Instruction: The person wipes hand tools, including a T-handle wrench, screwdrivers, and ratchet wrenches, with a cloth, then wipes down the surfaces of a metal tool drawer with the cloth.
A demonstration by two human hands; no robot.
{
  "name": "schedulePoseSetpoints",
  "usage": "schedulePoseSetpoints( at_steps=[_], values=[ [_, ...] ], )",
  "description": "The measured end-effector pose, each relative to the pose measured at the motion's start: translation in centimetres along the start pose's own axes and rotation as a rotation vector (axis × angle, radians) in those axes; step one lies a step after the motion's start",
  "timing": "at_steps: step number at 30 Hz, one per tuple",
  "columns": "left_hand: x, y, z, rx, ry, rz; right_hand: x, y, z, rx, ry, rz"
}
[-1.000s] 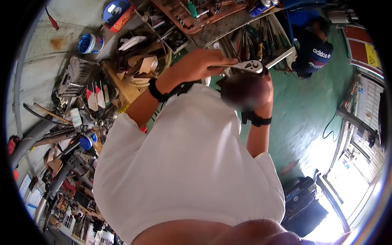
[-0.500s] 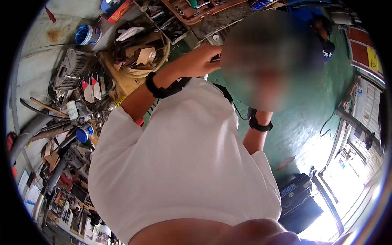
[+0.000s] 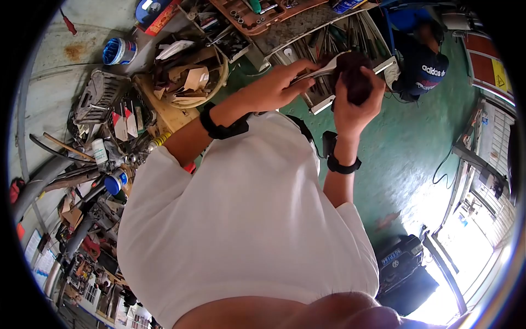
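Observation:
My right hand (image 3: 357, 109) is closed around a dark maroon, rounded bundle (image 3: 356, 79) held up in front of my chest; its exact kind is hard to make out. A pale strip (image 3: 330, 67) reaches from the bundle's left side to my left hand (image 3: 287, 85), whose thumb and fingers pinch its end. Both wrists wear black bands. Just beyond my hands is an open drawer (image 3: 386, 61) holding several long, thin metal tools (image 3: 356, 38).
A brown tool case (image 3: 255, 24) lies on the bench at the top. Another person (image 3: 422, 66) in a dark shirt is at upper right. On the left are a round basket (image 3: 223, 82) with cardboard, a blue bucket (image 3: 119, 51) and cluttered parts. A black case (image 3: 402, 260) stands lower right.
A blurred patch covered my right hand, the bundle and the drawer earlier; now they show. My right wrist has shifted slightly left, and my left hand sits a little lower.

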State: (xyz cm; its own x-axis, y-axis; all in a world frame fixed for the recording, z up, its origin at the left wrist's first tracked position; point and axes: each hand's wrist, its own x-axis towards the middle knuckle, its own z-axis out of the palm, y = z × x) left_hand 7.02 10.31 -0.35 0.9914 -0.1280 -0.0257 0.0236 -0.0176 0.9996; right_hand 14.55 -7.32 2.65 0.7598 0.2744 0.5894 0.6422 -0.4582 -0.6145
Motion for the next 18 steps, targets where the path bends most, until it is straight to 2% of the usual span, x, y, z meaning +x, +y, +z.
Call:
schedulePoseSetpoints(
  at_steps=[2, 6, 8, 9, 10, 12, 13, 14, 16, 17, 18],
  values=[
    [0.3, -0.7, 0.0, 0.202, 0.036, 0.087, -0.7, 0.0, 0.1, -0.016, 0.032, -0.047],
    [0.1, -1.2, 1.0, 0.195, 0.071, 0.050, -2.3, -0.2, -0.2, -0.034, 0.003, -0.189],
    [0.5, -2.8, 1.4, 0.231, 0.111, 0.174, -2.7, -0.6, 0.2, 0.066, -0.241, -0.384],
    [0.2, -3.7, 0.8, 0.256, 0.002, 0.197, -2.8, -0.9, 0.6, 0.107, -0.374, -0.427],
    [-0.2, -4.9, 0.8, 0.281, 0.008, 0.187, -2.9, -0.9, 1.2, 0.131, -0.360, -0.430],
    [-0.1, -6.6, 0.3, 0.451, -0.083, 0.119, -2.2, 0.2, 2.3, 0.079, -0.425, -0.218],
    [-0.2, -3.0, -0.2, 0.419, -0.155, -0.173, -1.6, 1.2, 2.7, 0.018, -0.425, -0.154],
    [-0.4, -3.4, -0.4, 0.431, -0.169, -0.172, -1.4, 2.0, 2.7, 0.017, -0.409, -0.145],
    [-1.0, -3.1, -0.7, 0.165, -0.117, -0.224, -1.2, 2.9, 2.5, -0.013, -0.380, -0.027],
    [-1.4, -2.7, -1.1, 0.131, -0.126, -0.333, -1.4, 3.0, 2.4, -0.043, -0.365, -0.027],
    [-1.9, -3.7, -1.0, 0.122, -0.141, -0.335, -1.9, 2.8, 2.2, -0.055, -0.367, -0.015]
  ],
)
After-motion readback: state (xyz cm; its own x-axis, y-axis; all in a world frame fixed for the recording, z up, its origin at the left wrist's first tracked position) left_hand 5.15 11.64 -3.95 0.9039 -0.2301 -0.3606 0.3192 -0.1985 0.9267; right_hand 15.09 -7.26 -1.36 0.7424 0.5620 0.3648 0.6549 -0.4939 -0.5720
